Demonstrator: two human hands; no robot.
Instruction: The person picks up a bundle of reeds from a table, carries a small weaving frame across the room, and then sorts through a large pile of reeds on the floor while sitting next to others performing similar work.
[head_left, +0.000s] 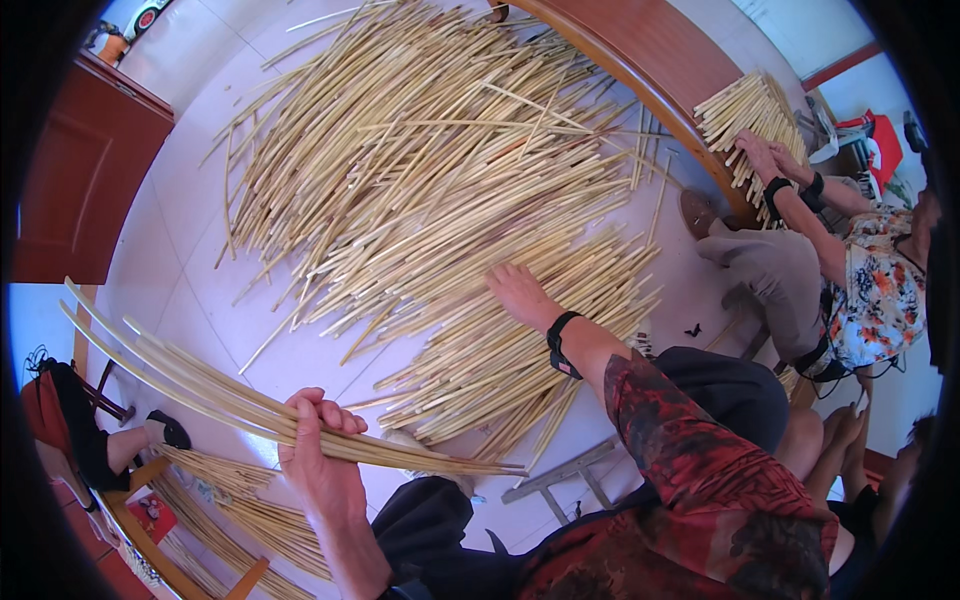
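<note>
My left hand [318,450] grips a bundle of long pale bamboo strips [180,380] that runs up to the left and bends with the lens. My right hand [520,292], with a black band on its wrist, reaches out flat onto a big heap of pale sticks [420,170] spread over the white tiled floor. Its fingers rest on the sticks near the heap's lower right part and hold nothing.
At the right a seated person in a flowered top presses both hands [765,160] on another stick bundle [745,115] lying on a round wooden table [640,50]. A brown cabinet [80,190] stands at left. More strips lie on a wooden frame [215,520] at lower left, near someone's foot [150,432].
</note>
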